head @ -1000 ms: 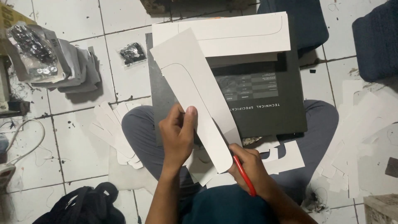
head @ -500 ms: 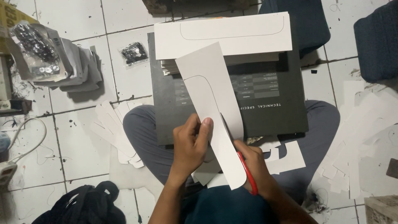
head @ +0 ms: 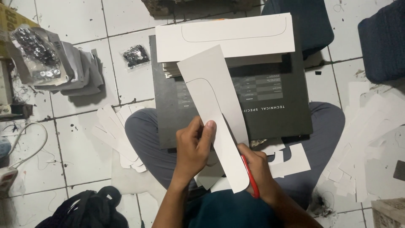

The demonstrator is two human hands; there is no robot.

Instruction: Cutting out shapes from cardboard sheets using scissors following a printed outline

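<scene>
Hands are gripping work at lower centre: left hand [head: 195,145] pinching white card [head: 217,114], right hand [head: 257,169] closed on red-handled scissors [head: 249,177].

The white card piece [head: 217,114] has turned since a second ago; its top end used to lean to the left, and now it stands straighter and sits further to the right over the dark box [head: 274,101]; more of the long cut strip hangs free at the bottom, so the cut along the drawn line looks longer, though the blades are hidden and it is hard to be sure; the left hand [head: 194,147] has moved to the right and a bit lower, with its thumb now up on the card; the right hand [head: 253,169] with the red scissors [head: 251,179] has slid down a little too.
</scene>
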